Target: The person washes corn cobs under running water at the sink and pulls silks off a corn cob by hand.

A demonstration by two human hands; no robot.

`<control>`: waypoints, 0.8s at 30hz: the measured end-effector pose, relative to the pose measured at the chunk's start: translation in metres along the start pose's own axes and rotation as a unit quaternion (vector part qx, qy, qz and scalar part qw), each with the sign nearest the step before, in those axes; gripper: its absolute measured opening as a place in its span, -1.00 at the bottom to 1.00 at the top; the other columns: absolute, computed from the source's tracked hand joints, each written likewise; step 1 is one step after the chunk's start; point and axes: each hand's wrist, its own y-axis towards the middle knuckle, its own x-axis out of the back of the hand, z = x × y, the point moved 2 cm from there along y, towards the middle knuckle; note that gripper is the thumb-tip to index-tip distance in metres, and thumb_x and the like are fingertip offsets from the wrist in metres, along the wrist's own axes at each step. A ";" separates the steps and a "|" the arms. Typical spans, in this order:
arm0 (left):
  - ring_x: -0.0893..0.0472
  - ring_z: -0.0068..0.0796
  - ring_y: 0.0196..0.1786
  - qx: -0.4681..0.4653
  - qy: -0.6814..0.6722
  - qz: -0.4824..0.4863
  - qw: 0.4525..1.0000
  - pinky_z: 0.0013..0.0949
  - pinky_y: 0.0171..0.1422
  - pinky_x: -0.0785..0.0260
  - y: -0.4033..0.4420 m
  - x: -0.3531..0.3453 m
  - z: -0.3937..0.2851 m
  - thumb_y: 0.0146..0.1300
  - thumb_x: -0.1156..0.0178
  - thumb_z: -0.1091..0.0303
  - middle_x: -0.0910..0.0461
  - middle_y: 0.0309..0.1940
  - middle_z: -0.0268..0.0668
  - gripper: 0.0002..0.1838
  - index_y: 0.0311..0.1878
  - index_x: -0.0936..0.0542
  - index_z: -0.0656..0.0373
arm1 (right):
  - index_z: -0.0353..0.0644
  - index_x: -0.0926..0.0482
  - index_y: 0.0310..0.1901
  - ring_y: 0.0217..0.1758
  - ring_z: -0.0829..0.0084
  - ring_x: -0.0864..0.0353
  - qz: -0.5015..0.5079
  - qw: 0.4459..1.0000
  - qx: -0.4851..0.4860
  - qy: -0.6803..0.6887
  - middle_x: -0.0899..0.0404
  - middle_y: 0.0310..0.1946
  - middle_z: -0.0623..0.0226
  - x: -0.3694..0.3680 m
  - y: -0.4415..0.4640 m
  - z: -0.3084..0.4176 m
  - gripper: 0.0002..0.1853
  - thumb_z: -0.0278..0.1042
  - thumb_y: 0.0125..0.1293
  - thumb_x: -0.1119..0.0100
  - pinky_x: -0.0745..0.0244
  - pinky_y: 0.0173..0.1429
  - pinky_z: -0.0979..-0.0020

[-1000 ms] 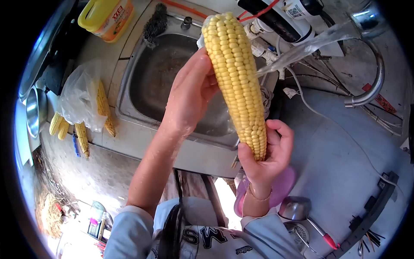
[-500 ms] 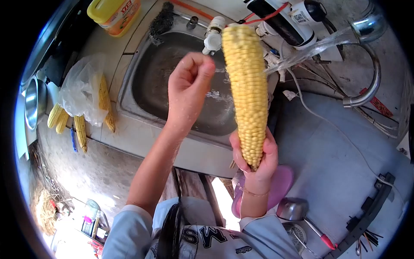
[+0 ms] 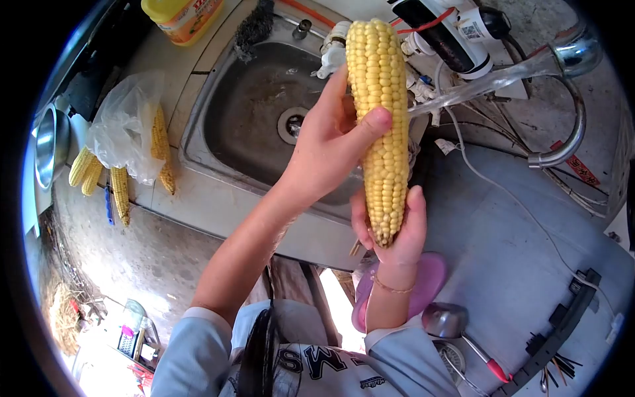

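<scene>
A peeled ear of yellow corn [image 3: 380, 73] stands nearly upright over the right side of the metal sink [image 3: 193, 147]. My right hand [image 3: 402, 246] grips its narrow lower end, fingers and thumb on either side. Around its middle is my left hand [image 3: 327, 145], with the thumb across the front kernels and the fingers partly hidden behind the cob. A stream of water [image 3: 489, 83] runs from the faucet [image 3: 575, 53] towards the corn's right side. The sink drain [image 3: 291, 124] shows to the left of the cob.
Left of the sink lie more corn ears [image 3: 160, 142], a clear plastic bag [image 3: 129, 132] and a blue-handled tool [image 3: 108, 206]. A yellow tub [image 3: 185, 20] and a dark scrubber [image 3: 253, 30] are behind. A metal ladle-like pot [image 3: 444, 320] is at lower right.
My left hand, curled and apart from the corn before, has moved right and closed around its middle. The corn has turned slightly in my right hand.
</scene>
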 end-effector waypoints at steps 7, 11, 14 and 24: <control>-0.55 -0.37 -0.20 0.055 -0.206 -0.091 0.973 -0.38 -0.12 -0.42 0.022 0.002 -0.003 0.18 -0.12 0.11 -0.49 -0.17 -0.17 -0.49 0.05 -0.24 0.25 | -0.31 -0.27 0.02 -0.76 0.58 -0.33 0.034 0.995 -0.035 -0.093 -0.44 -0.54 0.17 -0.001 0.007 0.003 -0.38 0.19 0.26 0.25 -0.18 -0.77 0.64; -0.55 -0.39 -0.27 0.100 -0.316 -0.040 0.943 -0.34 -0.16 -0.45 0.028 0.005 0.001 0.19 -0.07 0.05 -0.47 -0.19 -0.22 -0.53 -0.02 -0.30 0.21 | -0.35 -0.33 0.02 -0.46 0.60 -0.48 -0.006 0.985 0.017 -0.171 -0.50 -0.34 0.18 -0.004 0.015 0.010 -0.58 -0.15 0.30 0.12 -0.40 -0.44 0.61; -0.53 -0.43 -0.31 0.077 -0.290 -0.070 0.951 -0.35 -0.18 -0.44 0.029 0.005 -0.002 0.19 -0.08 0.06 -0.45 -0.24 -0.25 -0.55 -0.04 -0.31 0.21 | -0.38 -0.41 -0.01 -0.16 0.61 -0.46 -0.074 0.944 0.166 -0.275 -0.50 -0.17 0.25 -0.004 0.026 0.021 -0.71 -0.47 0.24 0.02 -0.41 -0.16 0.58; -0.50 -0.47 -0.37 0.000 -0.224 -0.109 0.968 -0.39 -0.32 -0.42 0.029 0.006 -0.007 0.11 -0.19 0.16 -0.46 -0.28 -0.28 -0.58 -0.10 -0.31 0.19 | -0.32 -0.52 -0.47 -0.49 0.56 -0.47 -0.183 0.757 0.388 -0.493 -0.51 -0.52 0.36 -0.022 0.048 0.026 -0.89 -0.48 0.06 -0.24 -0.33 -0.42 0.58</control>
